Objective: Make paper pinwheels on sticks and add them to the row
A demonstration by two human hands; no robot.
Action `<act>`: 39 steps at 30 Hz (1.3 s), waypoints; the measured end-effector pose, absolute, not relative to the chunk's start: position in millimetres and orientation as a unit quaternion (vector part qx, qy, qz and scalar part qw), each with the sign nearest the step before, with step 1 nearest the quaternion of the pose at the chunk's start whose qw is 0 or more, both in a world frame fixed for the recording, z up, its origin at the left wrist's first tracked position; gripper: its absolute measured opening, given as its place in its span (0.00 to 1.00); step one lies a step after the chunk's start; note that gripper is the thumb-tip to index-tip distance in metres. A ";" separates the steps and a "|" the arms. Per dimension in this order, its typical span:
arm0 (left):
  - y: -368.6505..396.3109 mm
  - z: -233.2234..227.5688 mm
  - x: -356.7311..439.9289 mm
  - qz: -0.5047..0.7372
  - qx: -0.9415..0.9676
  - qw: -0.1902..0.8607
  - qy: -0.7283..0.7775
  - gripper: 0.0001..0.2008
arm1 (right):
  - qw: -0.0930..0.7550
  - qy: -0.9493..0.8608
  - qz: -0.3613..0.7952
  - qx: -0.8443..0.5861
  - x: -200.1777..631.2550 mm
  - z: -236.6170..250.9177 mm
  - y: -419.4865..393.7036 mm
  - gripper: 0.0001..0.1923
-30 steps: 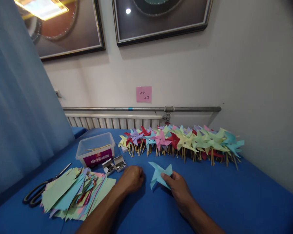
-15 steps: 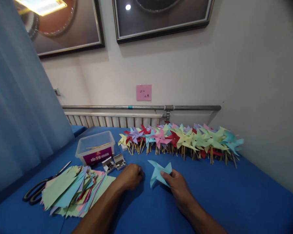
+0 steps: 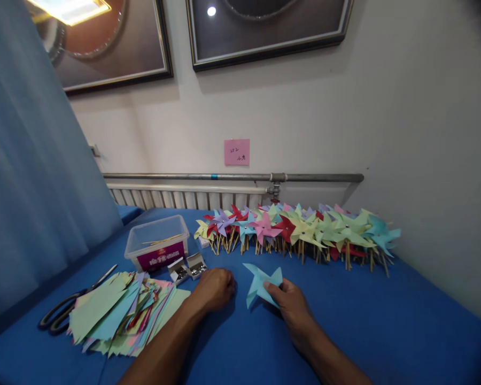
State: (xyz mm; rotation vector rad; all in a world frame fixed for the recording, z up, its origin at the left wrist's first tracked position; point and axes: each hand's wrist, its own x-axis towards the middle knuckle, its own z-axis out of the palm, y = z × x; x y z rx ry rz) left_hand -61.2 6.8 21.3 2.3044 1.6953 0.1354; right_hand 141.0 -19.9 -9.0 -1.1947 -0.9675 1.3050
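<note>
A light-blue paper pinwheel is pinched between the thumb and fingers of my right hand, above the blue tabletop. My left hand rests on the table to its left, apart from it, with the fingers curled in. Whatever those fingers may hold is hidden. Just beyond my left hand are two small open boxes of shiny metal pins, the left box and the right box. A fanned pile of coloured paper pieces lies left of my left forearm.
Many finished pinwheels on sticks lie in a long row at the back. A clear plastic tub with a few sticks stands at the back left. Black-handled scissors lie beside the paper pile. A blue curtain hangs on the left.
</note>
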 end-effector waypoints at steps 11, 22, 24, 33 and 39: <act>9.9 17.3 -62.2 0.057 0.785 0.179 0.590 0.09 | 0.521 -0.416 0.539 -0.515 142.3 -12.3 -19.0 0.18; 12.2 15.2 -63.1 0.050 0.771 0.140 0.619 0.13 | 0.523 -0.423 0.542 -0.504 143.7 -14.5 -17.8 0.18; 14.2 13.1 -64.2 0.064 0.762 0.146 0.627 0.12 | 0.523 -0.420 0.546 -0.502 144.0 -15.1 -17.8 0.17; 15.9 18.6 -70.2 0.082 0.767 0.173 0.613 0.11 | 0.525 -0.415 0.544 -0.506 143.5 -11.6 -19.6 0.17; 6.4 19.3 -60.7 0.042 0.786 0.104 0.608 0.11 | 0.530 -0.414 0.538 -0.508 141.5 -9.5 -20.3 0.16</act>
